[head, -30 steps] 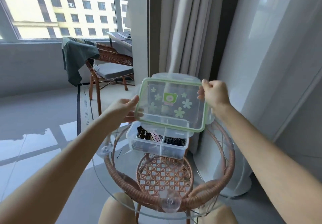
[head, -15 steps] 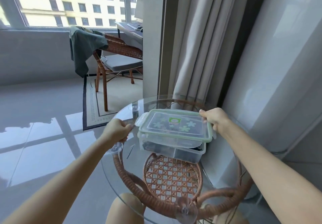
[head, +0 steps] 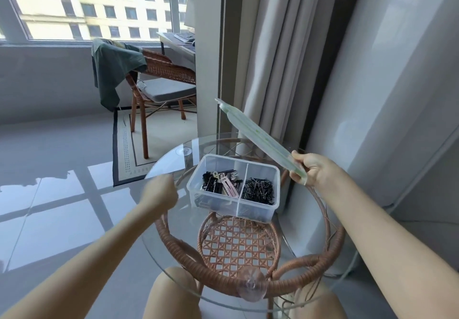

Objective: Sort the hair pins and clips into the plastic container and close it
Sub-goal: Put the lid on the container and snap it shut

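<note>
The clear plastic container stands uncovered on the round glass table. Its left compartment holds black and pink hair clips. Black hair pins fill the right compartment. My right hand grips the green-rimmed lid by one edge. The lid is raised and tilted, seen edge-on above the container's right rear. My left hand is blurred, with fingers curled shut just left of the container. Anything inside it is hidden.
The glass top rests on a rattan frame with suction cups. Curtains and a white wall stand close behind and to the right. A rattan chair with a green cloth is further back left. My knees are under the table's near edge.
Half a second ago both hands held the lid flat on the container. Now my right hand has lifted it off and tilted it, and my left hand has let go and dropped beside the container.
</note>
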Demonstrator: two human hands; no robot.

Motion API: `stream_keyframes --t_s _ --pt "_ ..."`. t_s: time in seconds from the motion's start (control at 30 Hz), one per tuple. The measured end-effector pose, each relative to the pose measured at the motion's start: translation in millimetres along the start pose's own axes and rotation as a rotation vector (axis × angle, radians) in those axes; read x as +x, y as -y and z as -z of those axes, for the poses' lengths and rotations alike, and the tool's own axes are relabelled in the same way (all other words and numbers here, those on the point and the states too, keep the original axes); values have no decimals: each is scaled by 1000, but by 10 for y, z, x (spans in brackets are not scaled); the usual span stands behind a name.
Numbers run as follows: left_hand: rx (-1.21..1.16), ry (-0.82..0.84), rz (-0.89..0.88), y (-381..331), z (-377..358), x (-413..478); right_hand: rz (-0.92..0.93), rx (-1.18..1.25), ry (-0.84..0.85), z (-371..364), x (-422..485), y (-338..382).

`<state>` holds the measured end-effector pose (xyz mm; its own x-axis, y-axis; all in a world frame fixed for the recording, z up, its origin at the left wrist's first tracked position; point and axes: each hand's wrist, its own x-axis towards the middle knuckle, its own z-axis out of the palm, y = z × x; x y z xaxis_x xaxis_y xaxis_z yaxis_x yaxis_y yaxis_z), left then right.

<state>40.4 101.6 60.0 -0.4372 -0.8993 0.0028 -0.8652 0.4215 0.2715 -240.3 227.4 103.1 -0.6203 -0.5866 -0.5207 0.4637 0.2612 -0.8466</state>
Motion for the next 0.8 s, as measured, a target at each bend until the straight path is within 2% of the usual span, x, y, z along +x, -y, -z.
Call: stream_keyframes --t_s 0.03,0.1,0.2,0.3,0.37,0.43,0.47,0.57,0.6,0.7,0.8 --pt "-92 -31 -9 -59 99 46 -22 21 6 37 5 -9" --pt "-253 -19 -160 -397 243 44 -105 72 25 108 53 -34" --pt "-294 111 -444 -1094 167 -110 -211 183 54 174 32 -88" --pt "-231 159 -511 -1373 -88 -25 -186 276 140 268 -15 -127" --pt "-267 168 -458 -1338 -129 62 -100 264 160 328 24 -147" --pt "-394 132 -380 -1228 -47 104 -81 221 98 332 41 -129" --pt "-547 129 -305 -1149 23 142 -93 189 65 310 47 -116" --pt "-1234 206 60 -813 301 308 -118 120 -13 196 70 -91" --pt "-1357 179 139 -689 376 381 -117 100 -5 132 97 -102" --pt "-1410 153 230 -364 459 551 -82 -38 -21 -82 207 -188" --pt "-1125 221 169 -195 360 607 86 -209 -128 -243 315 -227"
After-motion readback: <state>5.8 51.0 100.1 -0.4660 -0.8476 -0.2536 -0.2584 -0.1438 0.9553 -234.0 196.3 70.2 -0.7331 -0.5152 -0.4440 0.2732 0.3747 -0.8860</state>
